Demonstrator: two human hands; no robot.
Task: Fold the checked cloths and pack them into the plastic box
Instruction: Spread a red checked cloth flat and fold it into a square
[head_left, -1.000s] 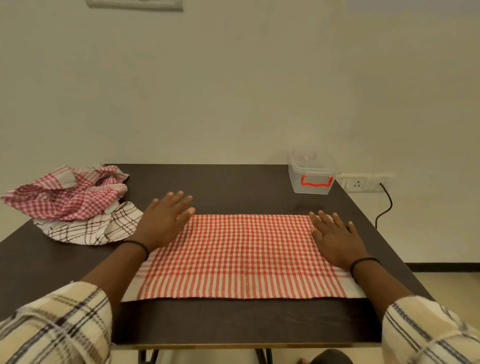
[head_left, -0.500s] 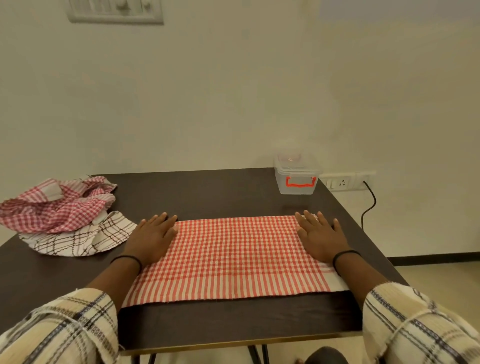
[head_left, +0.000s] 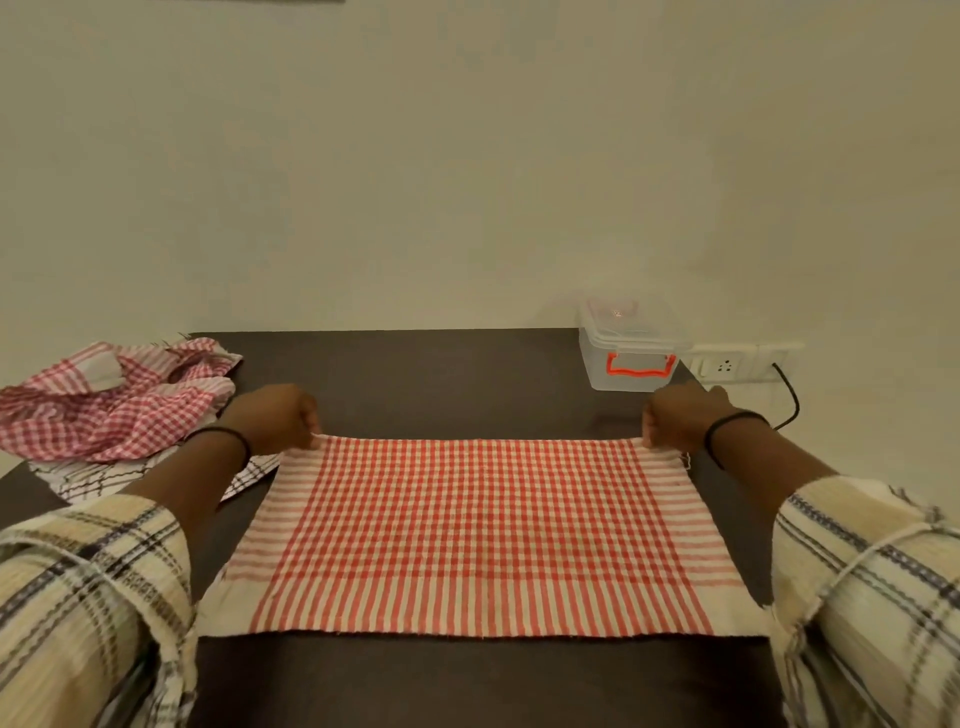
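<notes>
1. Your left hand (head_left: 275, 418) pinches the far left corner of the red checked cloth (head_left: 478, 535), fingers curled round the edge.
2. Your right hand (head_left: 680, 415) pinches the far right corner of the same cloth in the same curled grip, so the far edge runs straight between your two hands.
3. The cloth lies flat on the dark worktop (head_left: 447, 374), spread out in front of you, and its near edge stops short of the worktop's front edge.
4. Its long axis runs left to right, across your view; the short sides point away from you, and the near band is striped rather than checked.
5. The plastic box (head_left: 631, 345) stands at the far right corner of the worktop, its lid on and an orange handle facing you, just beyond your right hand and apart from the cloth.
6. A crumpled red checked cloth (head_left: 114, 400) lies heaped at the far left on top of a white cloth with dark lines (head_left: 98, 478), beside your left forearm.
7. A wall socket (head_left: 727, 364) with a black cable sits behind the box.
</notes>
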